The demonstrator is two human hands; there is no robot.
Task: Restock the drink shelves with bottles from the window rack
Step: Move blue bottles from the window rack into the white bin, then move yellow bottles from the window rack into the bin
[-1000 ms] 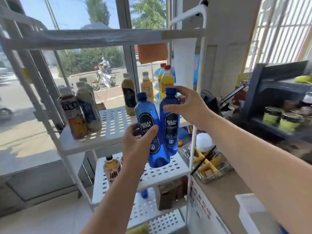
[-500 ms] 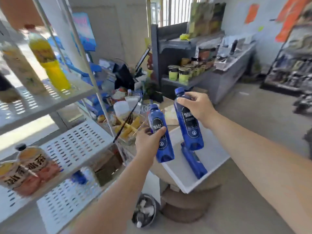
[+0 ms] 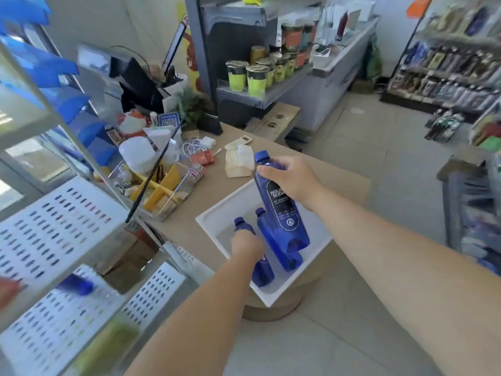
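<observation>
your right hand [image 3: 290, 180] grips a blue bottle [image 3: 282, 213] near its top, over the white tray [image 3: 217, 210]. your left hand [image 3: 245, 244] is curled round a second bottle [image 3: 261, 272] in the tray, beside a third bottle [image 3: 288, 259]. the brown worktop [image 3: 271, 150] is at 12 o'clock, the window rack [image 3: 54, 213] at 9 o'clock, and store shelves [image 3: 447, 74] at 2 o'clock.

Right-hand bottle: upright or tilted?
Tilted: the right hand grips the held bottle below its cap, base slanting over a lying bottle in the white tray.
</observation>
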